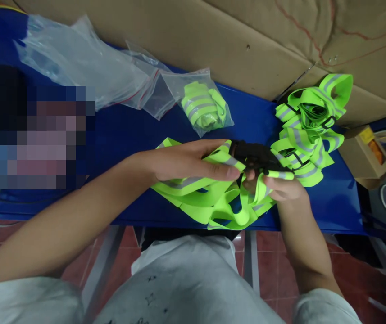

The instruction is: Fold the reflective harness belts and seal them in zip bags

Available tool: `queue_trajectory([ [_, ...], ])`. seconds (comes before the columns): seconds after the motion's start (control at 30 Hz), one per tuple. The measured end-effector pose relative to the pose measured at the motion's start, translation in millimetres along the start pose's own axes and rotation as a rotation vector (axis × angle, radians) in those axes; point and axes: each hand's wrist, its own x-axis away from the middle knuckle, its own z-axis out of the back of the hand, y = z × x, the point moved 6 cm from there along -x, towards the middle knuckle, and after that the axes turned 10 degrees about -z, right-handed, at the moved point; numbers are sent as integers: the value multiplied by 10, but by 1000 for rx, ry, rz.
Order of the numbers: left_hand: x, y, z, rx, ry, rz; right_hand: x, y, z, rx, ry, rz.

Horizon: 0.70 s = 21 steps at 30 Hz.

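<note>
Both hands are at the middle of the blue table, on a neon yellow-green reflective strap (193, 202) with a grey stripe. My left hand (189, 162) is closed on one part of it, thumb lying along the strap. My right hand (285, 188) pinches another part, its fingers partly hidden behind the folds. Between the hands is a black buckle-like piece (253, 152) on the strap, slightly blurred. Loose loops of the strap hang below the hands down to the table's front edge.
Rolled yellow-green straps (314, 135) lie at the right. A clear bag (206, 105) holds another folded strap. Several clear zip bags (88, 63) spread at the back left, near a pixelated patch. A small cardboard box (363, 155) sits beyond the right edge; larger cardboard (213, 36) stands behind.
</note>
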Motion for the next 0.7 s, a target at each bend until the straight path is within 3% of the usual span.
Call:
queue_trajectory([
  [0.17,16,-65,-41,210,-61,63,1,-142,-86,-286,-166,33],
  [0.3,41,-64,28,164,5,87,51,-267,-122,-361,-339,120],
  [0.53,4,64,180,-148,149,-38,28,-358,-100,-170,-320,303],
  [0.7,35,135,139,-166,-24,35,57,-425,-112,-193,-360,382],
])
